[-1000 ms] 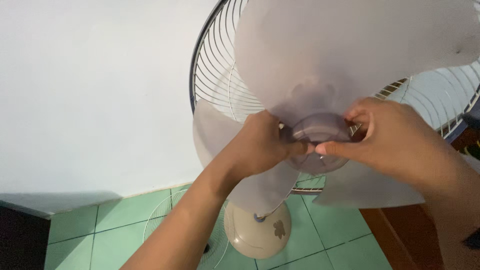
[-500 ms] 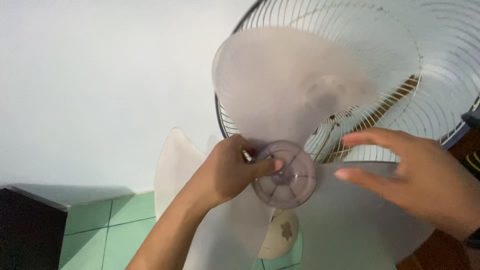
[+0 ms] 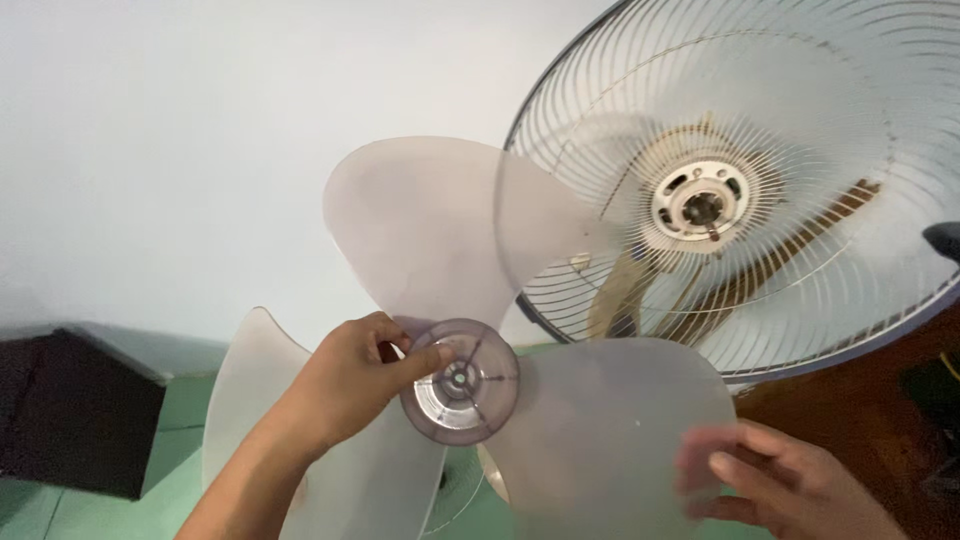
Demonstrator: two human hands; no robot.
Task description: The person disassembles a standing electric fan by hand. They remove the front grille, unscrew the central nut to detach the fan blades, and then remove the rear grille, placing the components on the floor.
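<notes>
I log the translucent fan blade as off the fan: its three lobes hang in the air in front of, and down-left from, the rear grille, with the upper lobe overlapping the grille's left edge. The blade's clear round hub sits below and left of the grille's centre, well apart from the motor shaft that shows bare in the middle of the grille.

My left hand is at the hub's left side. Thumb lies across the hub's rim, the other fingers curl behind the blade near the hub; the hand is closed on the blade there. My right hand is below the grille, at the outer edge of the lower right lobe. Fingers are loosely bent and partly seen through the plastic; I cannot tell whether they pinch the lobe or only rest against it.

Behind the grille, a tan motor housing and stand show through the wires. Left of the grille is a plain white wall. Below it, a green tiled floor, with a dark cabinet far to the left and brown wooden furniture under the grille's right side.
</notes>
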